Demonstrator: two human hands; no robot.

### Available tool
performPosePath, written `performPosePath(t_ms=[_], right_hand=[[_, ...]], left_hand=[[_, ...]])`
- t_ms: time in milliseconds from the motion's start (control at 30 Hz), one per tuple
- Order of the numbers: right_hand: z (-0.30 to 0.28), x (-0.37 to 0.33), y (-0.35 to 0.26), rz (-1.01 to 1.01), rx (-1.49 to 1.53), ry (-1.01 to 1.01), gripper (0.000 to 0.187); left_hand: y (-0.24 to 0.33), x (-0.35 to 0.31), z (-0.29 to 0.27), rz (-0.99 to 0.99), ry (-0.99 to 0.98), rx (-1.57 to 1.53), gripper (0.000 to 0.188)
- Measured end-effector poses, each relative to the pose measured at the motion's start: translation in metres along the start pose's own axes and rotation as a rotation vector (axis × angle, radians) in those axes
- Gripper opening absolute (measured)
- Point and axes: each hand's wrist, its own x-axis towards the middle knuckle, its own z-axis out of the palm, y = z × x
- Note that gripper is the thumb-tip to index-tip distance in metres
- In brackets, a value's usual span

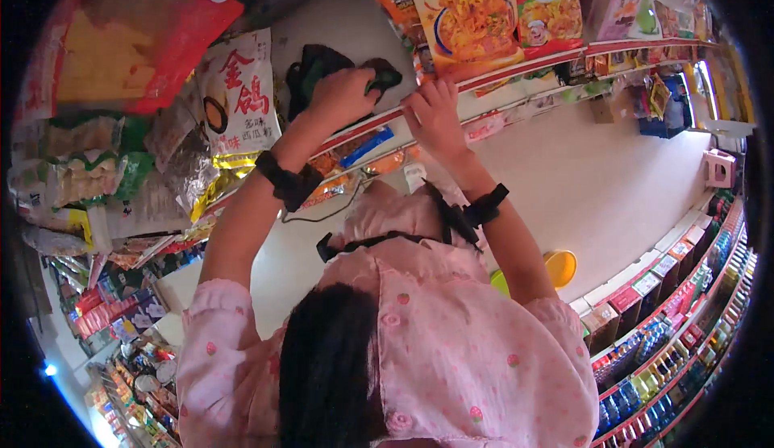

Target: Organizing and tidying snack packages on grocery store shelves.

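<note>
My left hand point(345, 97) is closed on a crumpled dark green cloth point(310, 68), which it presses against the pale shelf board point(363, 35). Folds of the cloth stick out on both sides of the fingers. Further right, my right hand point(438, 122) has its fingers curled over the red-and-white front edge point(492, 74) of the same shelf. To the left of the cloth stands a white packet point(242, 97) with red lettering. Right of the bare board, a noodle packet point(468, 25) stands beside a red one point(550, 13).
A red and yellow package point(121, 45) and a clear-wrapped pack point(85, 162) crowd the shelf's left. Lower shelves with bottles point(653, 379) and boxes point(625, 303) curve along the right. A pink stool point(719, 168) and a yellow round object point(560, 268) are on the floor.
</note>
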Motion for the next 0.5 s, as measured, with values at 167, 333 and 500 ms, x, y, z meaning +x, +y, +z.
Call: performPosePath(t_ms=[167,333,500], right_hand=[[0.000,0.004,-0.004,0.008,0.006,0.005,0.016],[-0.001,0.006,-0.004,0.012,0.008,0.022,0.016],[0.000,0.004,0.000,0.025,0.018,0.047,0.019]], left_hand=[[-0.011,-0.009,0.010,0.055,0.018,0.020,0.028],[0.000,0.005,0.002,-0.024,0.041,0.041,0.035],[-0.001,-0.014,0.001,0.085,-0.063,-0.038,0.034]])
